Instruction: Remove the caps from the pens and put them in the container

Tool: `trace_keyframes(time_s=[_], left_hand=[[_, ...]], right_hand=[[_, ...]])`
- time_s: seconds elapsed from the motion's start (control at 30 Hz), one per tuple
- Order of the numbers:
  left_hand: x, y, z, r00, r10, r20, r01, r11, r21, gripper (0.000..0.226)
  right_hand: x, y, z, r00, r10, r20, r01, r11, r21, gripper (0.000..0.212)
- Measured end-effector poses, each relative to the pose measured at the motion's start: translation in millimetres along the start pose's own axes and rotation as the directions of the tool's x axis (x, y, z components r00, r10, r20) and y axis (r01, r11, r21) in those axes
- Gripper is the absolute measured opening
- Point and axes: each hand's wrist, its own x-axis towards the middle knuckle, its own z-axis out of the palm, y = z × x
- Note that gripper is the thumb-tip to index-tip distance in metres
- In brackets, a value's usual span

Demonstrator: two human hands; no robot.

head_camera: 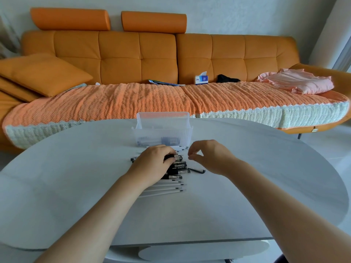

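The left hand point(153, 162) is gripping a black pen point(177, 158) lying crosswise, tip pointing right; the right hand point(209, 156) is hovering curled, grip impossible to tell.

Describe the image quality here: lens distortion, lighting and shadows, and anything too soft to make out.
Head view: the wide lens bows the sofa and the rim of the table. Head view: light is soft and even, with only faint shadows. Head view: print on the pens is too soft to read; the clear wall of the container hazes its contents.
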Motion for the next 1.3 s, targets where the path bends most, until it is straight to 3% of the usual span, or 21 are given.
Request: trace_keyframes(time_s=[0.1, 0.23, 0.57, 0.8, 0.97, 1.07, 1.2, 1.3], left_hand=[[0, -2, -2, 1.0, 0.0, -0.008, 0.0, 1.0, -0.002, 0.021], [0, -4, -5, 1.0, 0.003, -0.013, -0.003, 1.0, -0.008, 0.02], [-2, -4, -7, 0.999, 0.037, -0.002, -0.037, 0.999, -0.025, 0.018], [-4, -4, -7, 0.999, -0.001, 0.052, 0.005, 0.997, -0.075, 0.027], [-4, -4, -10, 1.0, -0.01, 0.02, 0.011, 0.999, -0.039, 0.011], [-5, -4, -10, 0.999, -0.014, 0.037, 0.015, 0.999, -0.034, 0.01], [-6, -6, -10, 0.999, 0.038, -0.037, -0.032, 0.989, 0.147, 0.014], [-5, -7, -8, 0.999, 0.017, -0.033, -0.014, 0.995, 0.101, 0.015]], right_hand=[[2, -5, 1, 0.998, -0.007, -0.063, 0.016, 0.99, 0.142, 0.004], [3, -12, 4, 0.994, 0.016, -0.107, 0.015, 0.96, 0.28, 0.02], [1, -27, 4, 0.995, 0.05, -0.09, -0.017, 0.944, 0.331, 0.013], [-3, -35, 6, 0.997, -0.019, -0.074, 0.044, 0.933, 0.358, 0.007], [-4, -36, 10, 0.997, 0.023, -0.079, 0.012, 0.91, 0.414, 0.012], [-5, -34, 11, 0.996, 0.027, -0.083, 0.009, 0.912, 0.41, 0.009], [-9, -32, 11, 0.997, 0.014, -0.073, 0.016, 0.914, 0.405, 0.008], [-9, -31, 11, 0.995, 0.004, -0.096, 0.034, 0.921, 0.387, 0.009]])
